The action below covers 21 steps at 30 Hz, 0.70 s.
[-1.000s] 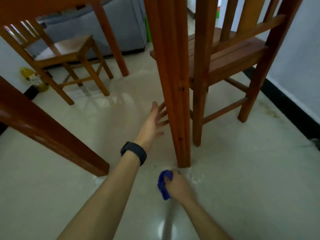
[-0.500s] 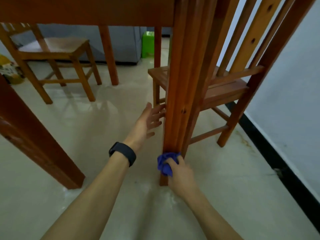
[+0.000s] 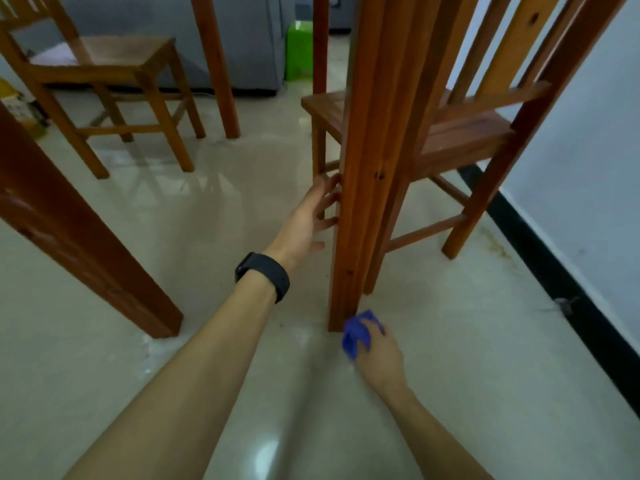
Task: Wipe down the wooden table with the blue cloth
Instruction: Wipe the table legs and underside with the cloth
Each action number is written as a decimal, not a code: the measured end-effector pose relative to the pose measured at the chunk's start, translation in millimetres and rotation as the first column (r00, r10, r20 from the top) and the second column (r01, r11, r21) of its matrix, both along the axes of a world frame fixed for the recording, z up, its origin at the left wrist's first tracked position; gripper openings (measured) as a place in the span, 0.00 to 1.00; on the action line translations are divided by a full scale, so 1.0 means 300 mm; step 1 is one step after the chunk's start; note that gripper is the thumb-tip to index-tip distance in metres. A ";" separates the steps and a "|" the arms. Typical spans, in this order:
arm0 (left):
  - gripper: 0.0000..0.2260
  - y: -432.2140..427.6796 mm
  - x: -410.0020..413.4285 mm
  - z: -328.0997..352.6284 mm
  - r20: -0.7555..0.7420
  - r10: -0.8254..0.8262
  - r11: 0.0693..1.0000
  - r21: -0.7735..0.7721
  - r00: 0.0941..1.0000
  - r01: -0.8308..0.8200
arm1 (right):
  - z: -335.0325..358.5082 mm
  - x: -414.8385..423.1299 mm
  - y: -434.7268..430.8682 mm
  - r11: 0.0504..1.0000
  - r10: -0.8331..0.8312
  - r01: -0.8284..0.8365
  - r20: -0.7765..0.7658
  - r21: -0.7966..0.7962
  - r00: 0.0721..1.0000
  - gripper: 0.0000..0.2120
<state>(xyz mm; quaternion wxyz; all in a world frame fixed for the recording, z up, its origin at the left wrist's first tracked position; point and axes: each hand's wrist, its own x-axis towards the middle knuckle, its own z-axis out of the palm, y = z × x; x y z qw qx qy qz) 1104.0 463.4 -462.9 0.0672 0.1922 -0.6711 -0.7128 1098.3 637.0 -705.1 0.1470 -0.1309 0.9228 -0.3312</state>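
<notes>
Slides the bunched blue cloth (image 3: 356, 332), clutched in the right hand (image 3: 379, 351), down the wooden table's near leg (image 3: 356, 202) to its foot at the floor (image 3: 450, 341), braces the leg's side with the straight fingers of the left hand (image 3: 308, 220), closing a downward stroke, likely not the last.

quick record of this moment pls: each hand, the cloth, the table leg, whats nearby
left hand: left hand, fingers straight, fingertips touching the side of the table leg
left wrist: black wristband
right hand: right hand grips the blue cloth
cloth position: bunched, at the foot of the table leg, just above the floor
behind the leg: wooden chair, upright
far background: green stool
</notes>
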 end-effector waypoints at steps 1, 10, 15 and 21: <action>0.24 0.006 -0.001 -0.007 0.001 0.012 1.000 0.003 1.000 -0.012 | -0.011 0.028 -0.017 0.983 -0.126 0.104 -0.147 -0.152 0.981 0.20; 0.23 0.030 0.008 -0.045 0.011 0.009 0.995 -0.098 1.000 -0.008 | -0.124 0.108 -0.220 0.978 0.204 -0.207 0.272 -0.016 0.941 0.12; 0.22 -0.123 0.139 -0.226 0.418 -0.095 0.899 -0.353 0.904 0.257 | 0.020 0.170 -0.244 0.906 0.220 -0.007 0.457 -0.423 0.862 0.18; 0.18 -0.275 0.524 -0.371 0.492 -0.030 0.968 -0.202 0.870 0.148 | 0.192 0.243 -0.412 0.639 0.458 0.184 0.561 -0.747 0.689 0.23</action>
